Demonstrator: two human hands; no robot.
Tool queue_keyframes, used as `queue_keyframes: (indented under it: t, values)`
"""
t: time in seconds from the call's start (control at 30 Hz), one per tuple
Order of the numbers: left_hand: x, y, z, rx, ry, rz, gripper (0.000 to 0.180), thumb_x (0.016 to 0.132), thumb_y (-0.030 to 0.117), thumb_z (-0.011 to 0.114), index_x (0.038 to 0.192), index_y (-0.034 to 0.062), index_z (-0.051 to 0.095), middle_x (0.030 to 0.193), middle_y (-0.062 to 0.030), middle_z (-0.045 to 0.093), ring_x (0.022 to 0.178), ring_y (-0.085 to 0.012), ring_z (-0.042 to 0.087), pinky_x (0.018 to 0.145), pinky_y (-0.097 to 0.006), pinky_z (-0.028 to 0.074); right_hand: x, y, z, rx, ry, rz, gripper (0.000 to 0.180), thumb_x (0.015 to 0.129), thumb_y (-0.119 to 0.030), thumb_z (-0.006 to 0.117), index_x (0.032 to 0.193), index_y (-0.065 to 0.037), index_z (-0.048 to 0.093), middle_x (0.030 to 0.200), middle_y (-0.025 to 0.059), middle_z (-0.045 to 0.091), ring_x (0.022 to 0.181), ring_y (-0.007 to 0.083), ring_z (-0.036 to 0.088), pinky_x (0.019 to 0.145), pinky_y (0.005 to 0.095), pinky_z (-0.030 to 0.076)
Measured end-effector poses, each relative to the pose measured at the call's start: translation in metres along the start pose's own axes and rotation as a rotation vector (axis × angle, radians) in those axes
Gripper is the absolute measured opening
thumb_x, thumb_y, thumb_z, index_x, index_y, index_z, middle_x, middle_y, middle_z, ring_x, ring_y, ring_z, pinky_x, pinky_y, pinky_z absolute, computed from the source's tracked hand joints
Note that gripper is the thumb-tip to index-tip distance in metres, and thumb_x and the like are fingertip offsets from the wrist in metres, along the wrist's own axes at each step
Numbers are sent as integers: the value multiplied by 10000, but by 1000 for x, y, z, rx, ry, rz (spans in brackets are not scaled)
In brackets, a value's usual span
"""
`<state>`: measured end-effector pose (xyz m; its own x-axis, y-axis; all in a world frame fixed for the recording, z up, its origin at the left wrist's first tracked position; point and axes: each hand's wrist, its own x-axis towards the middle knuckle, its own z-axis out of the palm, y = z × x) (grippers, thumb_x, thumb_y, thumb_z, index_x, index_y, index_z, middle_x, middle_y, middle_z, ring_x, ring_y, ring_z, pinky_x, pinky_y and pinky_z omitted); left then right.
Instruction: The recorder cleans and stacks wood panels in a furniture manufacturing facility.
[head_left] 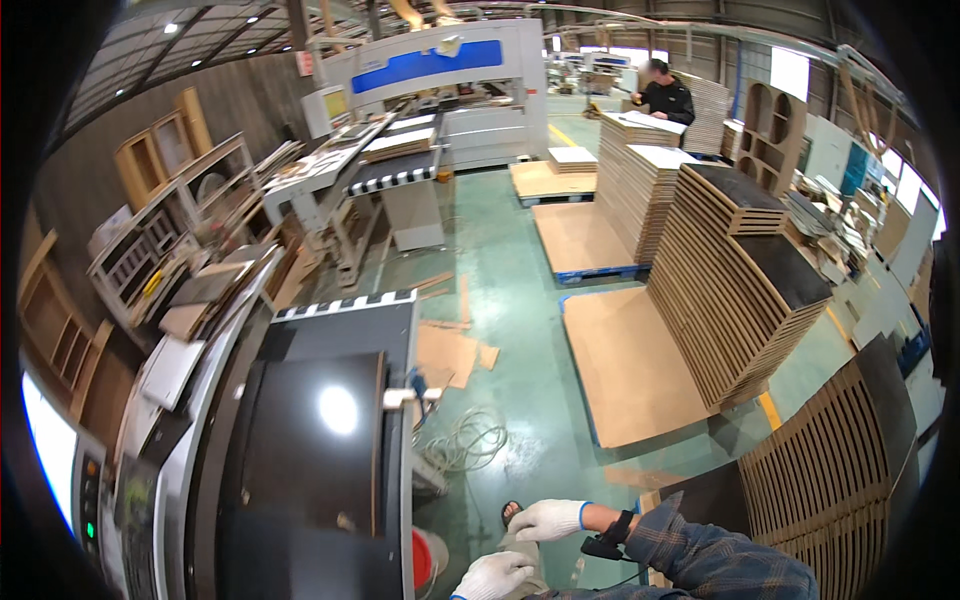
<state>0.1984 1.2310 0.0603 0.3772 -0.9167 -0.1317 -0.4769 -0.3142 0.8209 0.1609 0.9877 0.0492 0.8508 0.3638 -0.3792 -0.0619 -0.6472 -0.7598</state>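
Note:
Both my hands wear white knit gloves at the lower edge, over my legs and apart from the panels. My right hand point(552, 520) reaches in from the right, its fingers loosely extended to the left and nothing visible in them. Below it, my left hand point(496, 575) has loosely spread fingers and holds nothing visible; part of it is cut off by the frame. To their left a dark brown panel point(305, 430) lies flat on the black machine bed point(345, 328). A red-rimmed bucket point(423, 560) stands between that bed and my left hand.
Stacked panels point(710, 290) rise on the right; more slatted-looking stacked edges point(820, 480) stand beside my right arm. A coiled hose point(468, 440) and cardboard scraps point(448, 352) lie on the green floor. A large machine point(440, 85) and another person point(665, 95) are farther back.

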Motion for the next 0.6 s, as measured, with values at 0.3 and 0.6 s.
queue_keyframes:
  t: [0.3, 0.6]
  values:
    - [332, -36, -137, 28, -318, -193, 384, 958, 428, 632, 1146, 125, 774, 1120, -161, 765, 1070, -362, 718, 949, -443, 557, 40, 90, -205, -202, -61, 322, 435, 1019, -405, 520, 1294, -102, 671, 1158, 237, 732, 1068, 435, 698, 942, 524, 539]
    - [649, -85, -200, -215, -201, -87, 377, 956, 354, 695, 1141, 36, 776, 1082, -144, 783, 1030, -247, 736, 928, -362, 558, 116, 247, -387, -73, 60, 333, 378, 946, -338, 563, 1142, -49, 706, 1052, 229, 743, 1004, 437, 706, 893, 538, 540]
